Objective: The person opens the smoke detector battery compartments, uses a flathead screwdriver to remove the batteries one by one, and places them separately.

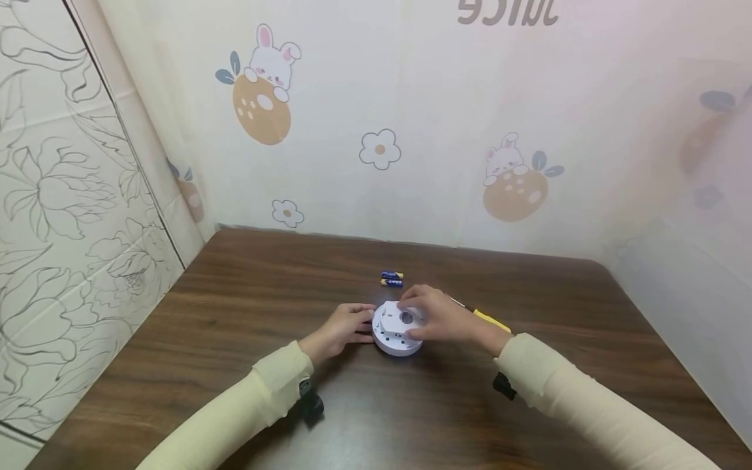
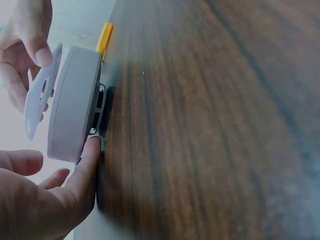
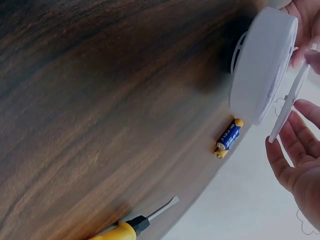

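Observation:
A round white smoke detector (image 1: 399, 349) lies on the table with its vented side down. My right hand (image 1: 440, 316) pinches a flat white mounting plate (image 2: 37, 102) by its edges, just above the detector and tilted. A gap shows between plate and housing in both wrist views. At the detector's left side is my left hand (image 1: 341, 329), its fingers fairly straight. One fingertip touches the lower rim in the left wrist view, while the thumb stands apart from the housing (image 2: 75, 107).
Blue and yellow batteries (image 1: 391, 279) lie side by side behind the detector. To the right, partly behind my right forearm, is a screwdriver (image 1: 492, 320) with a yellow handle. A patterned curtain (image 1: 329, 98) hangs along the far edge of the wooden table (image 1: 282, 261).

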Demonstrator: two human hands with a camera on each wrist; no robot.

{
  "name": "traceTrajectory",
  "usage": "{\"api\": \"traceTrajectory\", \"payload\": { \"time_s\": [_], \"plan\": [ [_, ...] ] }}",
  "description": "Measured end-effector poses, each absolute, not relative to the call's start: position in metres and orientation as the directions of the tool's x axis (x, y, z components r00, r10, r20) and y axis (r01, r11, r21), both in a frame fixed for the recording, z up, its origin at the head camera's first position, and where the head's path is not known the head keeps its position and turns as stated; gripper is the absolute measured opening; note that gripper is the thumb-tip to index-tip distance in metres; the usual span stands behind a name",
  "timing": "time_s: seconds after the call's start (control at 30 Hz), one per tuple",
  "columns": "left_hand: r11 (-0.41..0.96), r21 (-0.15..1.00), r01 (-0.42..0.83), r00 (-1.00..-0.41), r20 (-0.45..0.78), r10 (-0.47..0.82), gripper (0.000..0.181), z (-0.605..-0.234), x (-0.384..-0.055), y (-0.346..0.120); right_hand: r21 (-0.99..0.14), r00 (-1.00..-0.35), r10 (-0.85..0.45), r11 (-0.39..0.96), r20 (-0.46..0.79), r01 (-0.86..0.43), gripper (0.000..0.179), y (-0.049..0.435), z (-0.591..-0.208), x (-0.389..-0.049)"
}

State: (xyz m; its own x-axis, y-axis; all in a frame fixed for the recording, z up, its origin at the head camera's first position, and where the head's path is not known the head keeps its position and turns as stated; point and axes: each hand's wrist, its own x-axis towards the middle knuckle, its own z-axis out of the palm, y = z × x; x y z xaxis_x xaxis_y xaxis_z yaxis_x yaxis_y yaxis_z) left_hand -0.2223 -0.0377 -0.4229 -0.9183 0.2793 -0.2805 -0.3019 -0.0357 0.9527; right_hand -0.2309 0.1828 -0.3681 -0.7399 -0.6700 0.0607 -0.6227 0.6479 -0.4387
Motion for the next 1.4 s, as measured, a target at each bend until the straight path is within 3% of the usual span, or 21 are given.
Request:
{"api": "traceTrajectory", "payload": {
  "time_s": [0.33,1.4],
  "plan": [
    [-0.011,0.948,-0.317,-0.909,-0.301,0.287,0.032,-0.424,-0.2266,-0.0377,-0.44,-0.685,-0.727,0.599,0.052,-0.669,0.044,0.1782,-0.3769,-0.2324],
    [-0.008,0.947,-0.321,-0.905,-0.304,0.297,0.034,-0.4202,-0.225,-0.0356,-0.423,-0.682,-0.731,0.625,-0.023,-0.656,0.042,0.1723,-0.3719,-0.2325]
  ]
}}
